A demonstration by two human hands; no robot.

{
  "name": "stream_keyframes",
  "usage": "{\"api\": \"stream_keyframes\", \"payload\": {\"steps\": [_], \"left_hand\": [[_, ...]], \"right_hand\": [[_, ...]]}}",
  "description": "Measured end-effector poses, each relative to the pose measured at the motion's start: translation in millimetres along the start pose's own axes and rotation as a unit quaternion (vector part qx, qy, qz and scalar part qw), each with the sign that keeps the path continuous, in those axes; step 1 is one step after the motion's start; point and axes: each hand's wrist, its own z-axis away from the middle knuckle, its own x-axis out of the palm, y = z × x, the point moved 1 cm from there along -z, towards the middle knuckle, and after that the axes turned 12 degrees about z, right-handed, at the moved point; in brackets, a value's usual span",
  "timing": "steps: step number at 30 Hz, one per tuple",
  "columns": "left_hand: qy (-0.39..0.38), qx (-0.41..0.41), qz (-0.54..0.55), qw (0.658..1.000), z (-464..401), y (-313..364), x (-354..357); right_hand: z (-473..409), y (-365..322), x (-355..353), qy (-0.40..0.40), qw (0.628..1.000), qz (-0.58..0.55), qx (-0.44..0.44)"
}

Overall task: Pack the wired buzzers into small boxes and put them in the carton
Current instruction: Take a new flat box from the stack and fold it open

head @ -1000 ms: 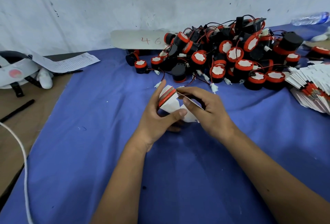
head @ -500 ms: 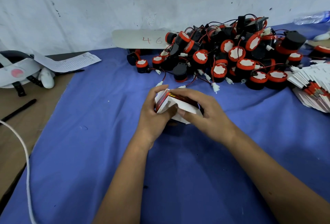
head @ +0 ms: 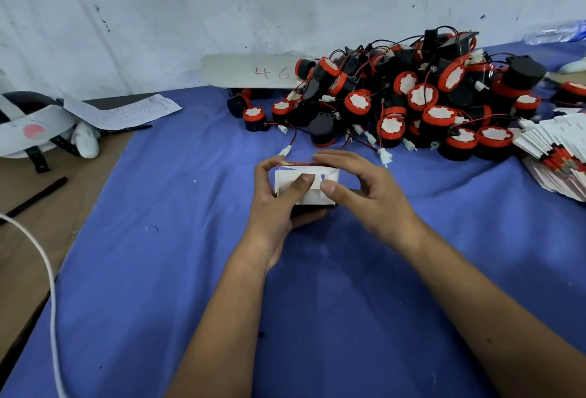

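Head view: the small box (head: 306,184), a skewed half-open sleeve a second ago, is now squared up and gripped between both hands, left hand (head: 276,197) and right hand (head: 358,181) thumbs pressing its near flaps shut, ready for the carton.

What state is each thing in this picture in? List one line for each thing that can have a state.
small box: erected, flaps being folded, held in both hands.
left hand: grips the box, thumb on a flap.
right hand: grips the box from the right.
buzzers: loose, heaped, unpacked.
flat boxes: unfolded, stacked.
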Motion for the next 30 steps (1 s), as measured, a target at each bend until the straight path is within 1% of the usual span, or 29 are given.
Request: {"api": "stream_keyframes", "payload": {"steps": [5, 7, 10, 12, 14, 15, 17, 19, 21, 24, 26, 28, 30], "left_hand": [[-0.011, 0.000, -0.065, 0.998, 4, -3, 4], [-0.027, -0.013, -0.063, 0.998, 5, -1, 4], [-0.098, -0.065, -0.011, 0.993, 6, 8, -3], [-0.159, -0.110, 0.017, 0.981, 6, 13, -7], [-0.193, -0.129, 0.033, 0.972, 6, 14, -7], [-0.188, -0.128, 0.036, 0.973, 6, 14, -5], [-0.150, -0.111, 0.023, 0.982, 6, 13, 0], [-0.111, -0.073, -0.020, 0.991, 6, 11, 2], [-0.088, -0.028, -0.055, 0.994, 6, 10, 2], [-0.075, 0.027, -0.083, 0.993, 6, 7, 3], [-0.075, 0.049, -0.103, 0.991, 6, 5, 5], [-0.073, 0.059, -0.124, 0.988, 4, 5, 6], [-0.067, 0.059, -0.130, 0.987, 3, 4, 6]], "right_hand": [[1, 3, -1, 0.035, 0.999, 0.022, 0.005], [0, 4, -1, 0.042, 0.999, 0.013, 0.006], [-1, 6, -2, 0.059, 0.998, 0.015, 0.012], [-2, 8, -5, 0.087, 0.995, 0.003, 0.042], [-3, 10, -8, 0.097, 0.994, -0.009, 0.059], [-3, 10, -9, 0.096, 0.994, -0.012, 0.057], [-3, 9, -9, 0.090, 0.995, -0.019, 0.047], [-2, 8, -7, 0.083, 0.996, -0.014, 0.036], [-2, 8, -6, 0.082, 0.996, -0.005, 0.030], [-2, 8, -6, 0.081, 0.997, -0.004, 0.019], [-2, 7, -5, 0.069, 0.997, 0.037, -0.007], [-2, 6, -2, 0.063, 0.992, 0.098, -0.047], [-1, 4, 1, 0.077, 0.990, 0.106, -0.061]]}}
